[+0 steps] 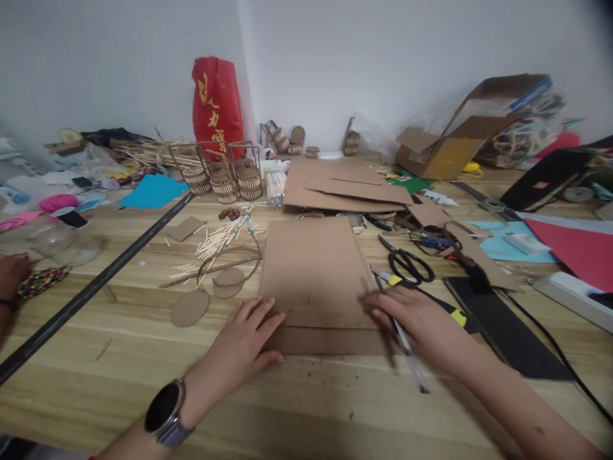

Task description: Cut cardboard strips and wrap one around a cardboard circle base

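A rectangular cardboard sheet (311, 262) lies before me, with a short dark mark near its lower edge. Another cardboard piece (330, 342) shows as a strip beneath it. My left hand (256, 329), a watch on its wrist, rests with spread fingers on the sheet's lower left corner. At the lower right edge, my right hand (407, 316) is closed around a clear pen (409, 359); its fingertips are blurred. Black-handled scissors (409, 263) lie just beyond that hand. Two cardboard discs (190, 308) and a curled braided strip (230, 259) lie left of the sheet.
Behind stand small stick-covered baskets (249, 182), a red bag (218, 105), stacked cardboard (335, 182) and an open box (445, 144). Loose sticks (220, 241) lie left; a black board (512, 332) and power strip (575, 297) lie right. Another person's hand (13, 275) is at far left.
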Action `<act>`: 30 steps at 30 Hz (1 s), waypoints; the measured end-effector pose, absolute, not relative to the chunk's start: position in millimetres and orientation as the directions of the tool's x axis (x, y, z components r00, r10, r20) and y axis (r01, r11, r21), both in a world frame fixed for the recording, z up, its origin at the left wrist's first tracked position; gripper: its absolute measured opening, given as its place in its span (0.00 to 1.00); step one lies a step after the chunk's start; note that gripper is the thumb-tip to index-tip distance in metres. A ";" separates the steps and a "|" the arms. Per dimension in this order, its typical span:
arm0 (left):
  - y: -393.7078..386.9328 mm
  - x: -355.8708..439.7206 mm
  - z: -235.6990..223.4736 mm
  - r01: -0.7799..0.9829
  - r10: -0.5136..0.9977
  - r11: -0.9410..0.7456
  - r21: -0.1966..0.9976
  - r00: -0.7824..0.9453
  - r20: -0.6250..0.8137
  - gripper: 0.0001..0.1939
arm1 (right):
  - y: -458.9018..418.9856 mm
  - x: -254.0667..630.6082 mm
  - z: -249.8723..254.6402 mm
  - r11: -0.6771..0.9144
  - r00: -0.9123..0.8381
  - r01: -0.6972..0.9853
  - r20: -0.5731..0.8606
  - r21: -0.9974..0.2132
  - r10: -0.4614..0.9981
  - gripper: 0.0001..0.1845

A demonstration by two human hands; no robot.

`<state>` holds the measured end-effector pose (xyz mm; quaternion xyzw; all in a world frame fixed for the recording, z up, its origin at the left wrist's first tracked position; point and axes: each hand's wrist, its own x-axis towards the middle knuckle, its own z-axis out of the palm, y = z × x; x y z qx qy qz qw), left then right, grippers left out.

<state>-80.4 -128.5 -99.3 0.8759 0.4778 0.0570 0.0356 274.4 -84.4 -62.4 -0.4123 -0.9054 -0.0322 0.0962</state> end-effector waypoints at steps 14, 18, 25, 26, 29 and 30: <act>-98.5 -42.2 -63.3 0.851 0.855 -0.513 0.111 0.519 -0.025 0.12 | -86.8 295.1 -88.8 0.659 -0.596 0.663 0.282 -0.354 0.751 0.11; -95.8 -51.7 -67.9 0.831 0.848 -0.514 0.212 0.529 -0.015 0.10 | -93.0 294.0 -81.4 0.610 -0.558 0.698 0.249 -0.375 0.791 0.09; -93.3 -73.2 -67.1 0.754 0.806 -0.535 0.380 0.590 -0.036 0.12 | -93.9 298.9 -81.9 0.602 -0.566 0.688 0.219 -0.406 0.795 0.07; -93.3 -74.4 -65.3 0.751 0.803 -0.531 0.393 0.594 -0.049 0.12 | -93.4 300.4 -82.8 0.607 -0.572 0.679 0.222 -0.413 0.790 0.06; -93.5 -76.8 -60.0 0.748 0.798 -0.512 0.423 0.596 -0.088 0.14 | -91.3 305.4 -87.3 0.613 -0.576 0.660 0.233 -0.434 0.784 0.06; -93.6 -77.5 -58.5 0.750 0.800 -0.504 0.429 0.592 -0.097 0.15 | -90.4 307.3 -89.8 0.614 -0.574 0.655 0.238 -0.441 0.783 0.07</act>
